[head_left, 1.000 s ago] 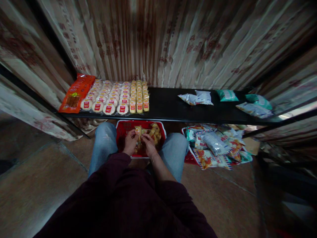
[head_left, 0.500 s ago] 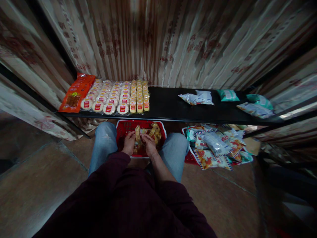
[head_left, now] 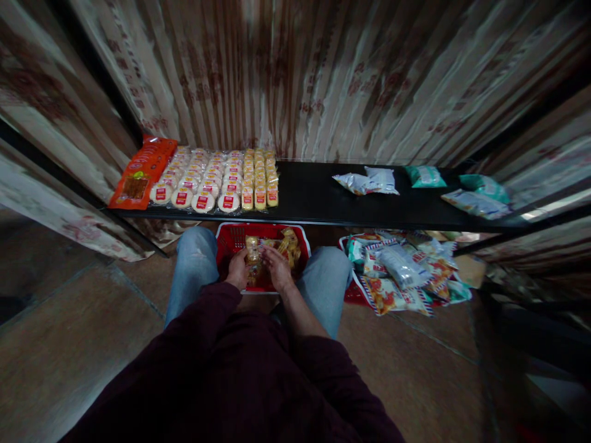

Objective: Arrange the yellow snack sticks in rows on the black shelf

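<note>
Between my knees, my left hand point(head_left: 237, 269) grips the left side of a strip of yellow, clear-wrapped snack cakes point(head_left: 252, 245). My right hand point(head_left: 277, 269) has its fingers bent at the strip's right edge, pinching it; the fingertips are small and dim. Both hands are over a red plastic basket point(head_left: 223, 231), where more yellow wrapped snacks point(head_left: 290, 241) lie at the right. On the black shelf point(head_left: 305, 197) above stand rows of similar yellow packs point(head_left: 260, 184), beside several rows of round white wrapped cakes point(head_left: 203, 203).
An orange bag point(head_left: 143, 172) lies at the shelf's left end. Silver-white bags point(head_left: 382, 181) and green bags point(head_left: 425, 177) lie toward its right. A second red basket point(head_left: 357, 296), heaped with snack bags point(head_left: 401, 267), stands right of my knee. Curtains point(head_left: 286, 80) hang behind the shelf.
The strip between my hands has turned, showing a broader face. My right hand's fingers have shifted slightly up and loosened. The shelf and both baskets look the same.
</note>
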Demonstrator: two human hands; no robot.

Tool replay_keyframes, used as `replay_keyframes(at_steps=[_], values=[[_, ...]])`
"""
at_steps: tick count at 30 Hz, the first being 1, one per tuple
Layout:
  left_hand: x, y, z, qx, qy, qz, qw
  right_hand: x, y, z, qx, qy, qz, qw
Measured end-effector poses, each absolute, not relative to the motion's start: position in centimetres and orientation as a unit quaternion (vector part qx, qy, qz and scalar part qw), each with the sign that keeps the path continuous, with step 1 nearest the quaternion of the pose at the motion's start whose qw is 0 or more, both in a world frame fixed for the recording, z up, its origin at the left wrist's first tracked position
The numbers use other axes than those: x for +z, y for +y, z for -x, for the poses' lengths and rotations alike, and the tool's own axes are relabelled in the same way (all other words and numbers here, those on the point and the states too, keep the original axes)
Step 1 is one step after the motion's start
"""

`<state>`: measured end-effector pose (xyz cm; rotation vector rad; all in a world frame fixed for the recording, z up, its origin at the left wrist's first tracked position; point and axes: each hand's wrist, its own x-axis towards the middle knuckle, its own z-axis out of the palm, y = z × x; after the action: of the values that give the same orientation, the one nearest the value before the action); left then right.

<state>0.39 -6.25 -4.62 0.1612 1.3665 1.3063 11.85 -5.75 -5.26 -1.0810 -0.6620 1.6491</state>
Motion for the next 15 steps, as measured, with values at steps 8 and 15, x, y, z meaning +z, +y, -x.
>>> replay_keyframes(at_steps=[8,15], values=[[-5.21,-6.33,-0.05,0.545,0.566,-0.017,0.618,-4.88,-5.84,-12.01,0.696,-0.288,0.442,0.488],[-5.61,-6.48,-0.18,0.528,0.557,-0.020,0.641,-4.77,-5.91,-12.09,0.696,-0.294,0.447,0.478]])
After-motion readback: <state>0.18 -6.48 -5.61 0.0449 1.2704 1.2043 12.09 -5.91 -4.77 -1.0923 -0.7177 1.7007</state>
